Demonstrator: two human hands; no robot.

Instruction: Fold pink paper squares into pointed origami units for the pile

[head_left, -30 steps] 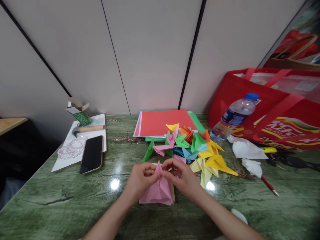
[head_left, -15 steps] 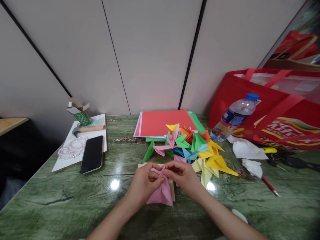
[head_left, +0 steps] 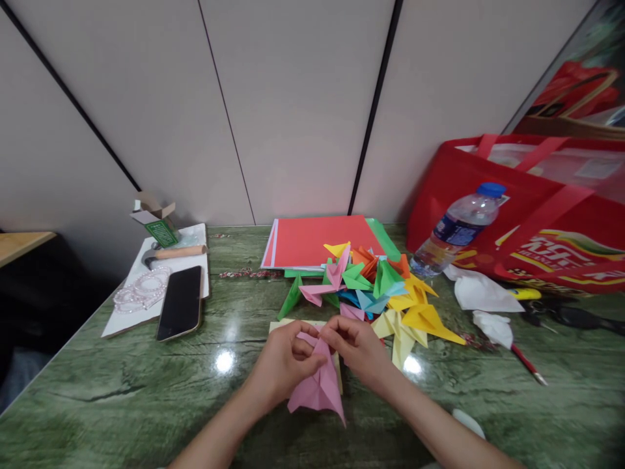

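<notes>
Both hands, left (head_left: 283, 365) and right (head_left: 359, 348), pinch a half-folded pink paper (head_left: 317, 387), its point hanging toward the green table (head_left: 146, 391). A heap of coloured folded figures (head_left: 381, 290) lies just beyond; a phone (head_left: 180, 303) sits well left.

Matt pink paper (head_left: 318, 384) is pinched between the left hand (head_left: 286, 361) and right hand (head_left: 359, 348). A glossy green marble-look desk (head_left: 122, 391) is seen, a clear plastic bottle (head_left: 456, 228) near its far right edge.
</notes>
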